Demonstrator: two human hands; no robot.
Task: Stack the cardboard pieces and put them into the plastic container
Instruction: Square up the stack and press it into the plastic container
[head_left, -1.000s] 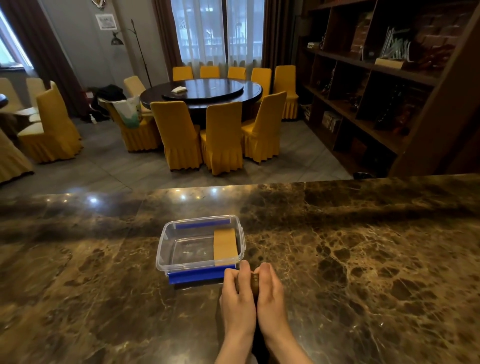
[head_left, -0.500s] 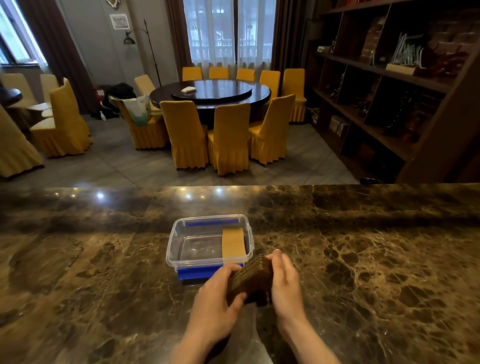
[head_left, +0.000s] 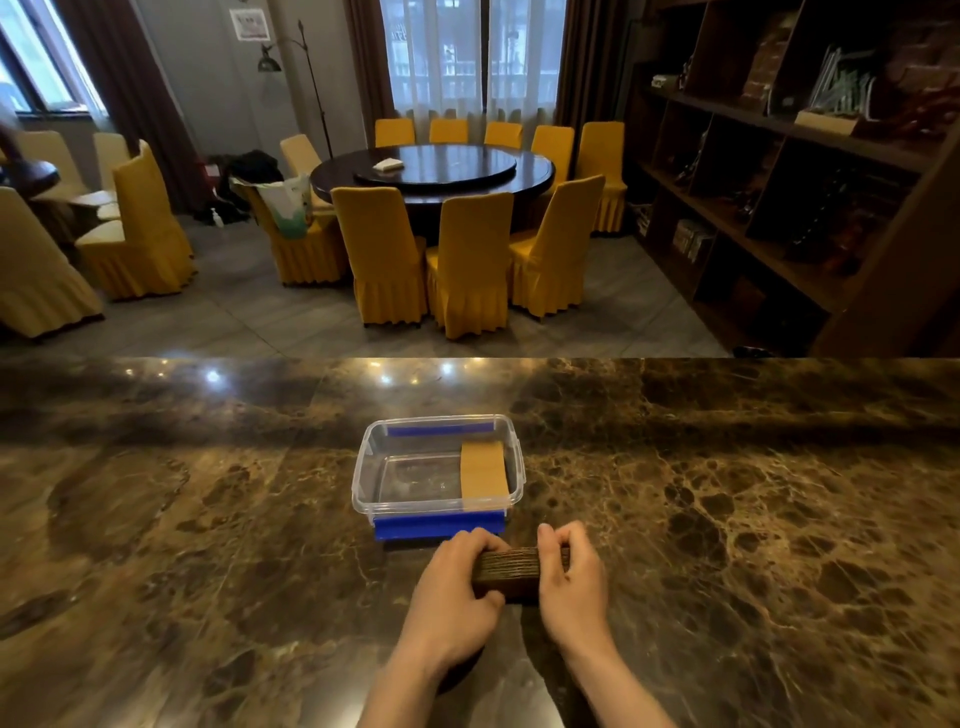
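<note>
Your left hand (head_left: 451, 587) and right hand (head_left: 571, 574) clamp a stack of cardboard pieces (head_left: 508, 571) from opposite ends, fingers curled over its top edge, forearms converging from below. The stack sits on the marble counter (head_left: 727, 519), just in front of the clear plastic container (head_left: 363, 467), which holds one cardboard piece (head_left: 483, 470) along its right side.

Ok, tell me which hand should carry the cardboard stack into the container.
Probably the right hand. Both hands clamp the cardboard stack, but the free floor of the container lies left of the cardboard piece inside, so the left hand would be squeezed there.
</note>
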